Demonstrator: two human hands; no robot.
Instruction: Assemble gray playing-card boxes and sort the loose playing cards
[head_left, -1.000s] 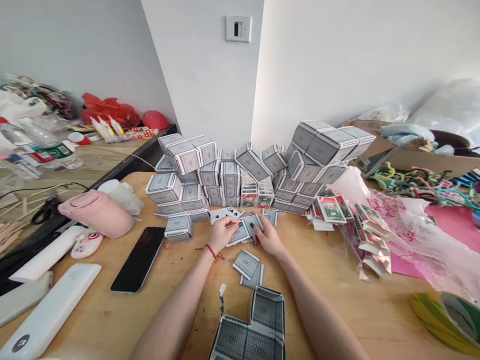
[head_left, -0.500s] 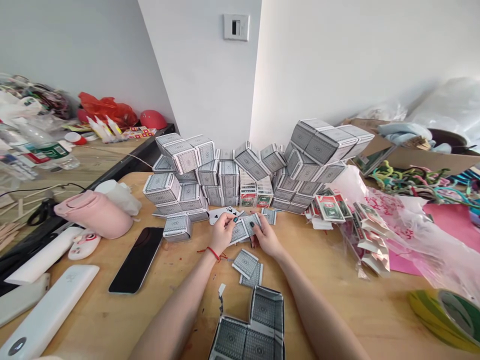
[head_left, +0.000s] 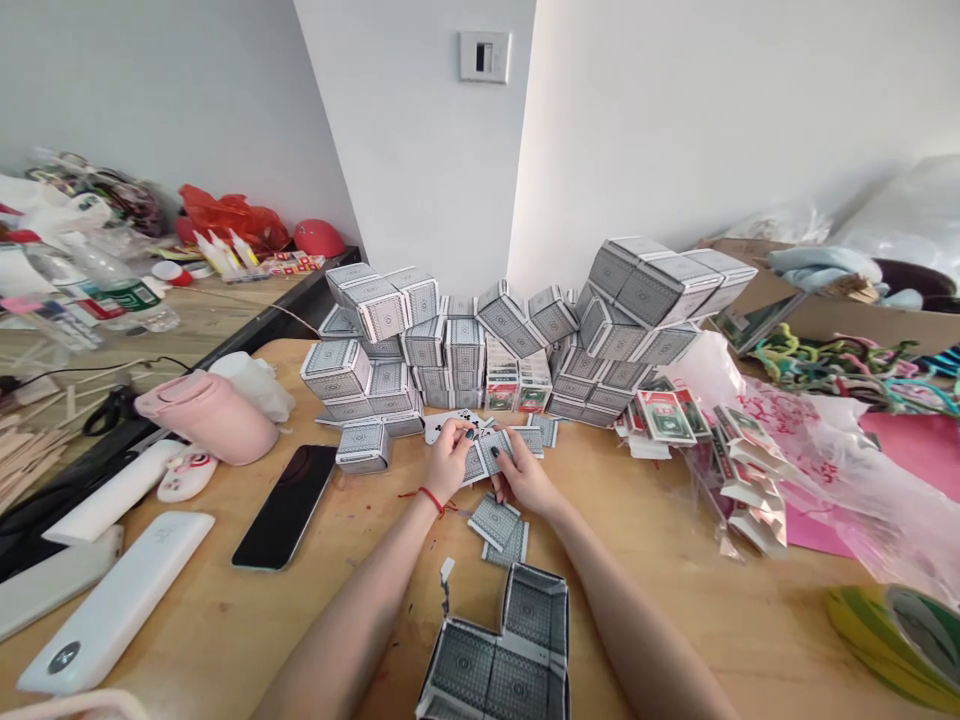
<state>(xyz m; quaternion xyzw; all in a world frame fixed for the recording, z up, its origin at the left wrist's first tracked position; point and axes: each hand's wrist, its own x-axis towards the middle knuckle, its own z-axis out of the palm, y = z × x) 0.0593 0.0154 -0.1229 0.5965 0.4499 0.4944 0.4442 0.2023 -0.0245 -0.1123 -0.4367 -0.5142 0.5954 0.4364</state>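
My left hand (head_left: 448, 462), with a red string bracelet at the wrist, pinches the edge of one patterned playing card. My right hand (head_left: 531, 482) grips the overlapping playing cards (head_left: 495, 453) from the other side, thumb on top. Both hands are closed on these cards just above the table. Face-up cards (head_left: 444, 424) with black clubs lie behind my left hand. Two loose cards (head_left: 495, 521) overlap face down below my right hand. Nearest me stands a joined block of folded-card cubes (head_left: 517, 655).
Stacked card cubes rise at the left (head_left: 379, 350) and right (head_left: 637, 300). Card boxes (head_left: 664, 416) and a plastic bag (head_left: 825, 450) lie right, near a tape roll (head_left: 900, 635). A phone (head_left: 285, 507), power bank (head_left: 120, 600) and pink cup (head_left: 214, 418) occupy the left.
The held cards have tilted and overlap more, with my hands slightly closer together. My right fingers reach lower, by the loose cards. The whole view has shifted a little.
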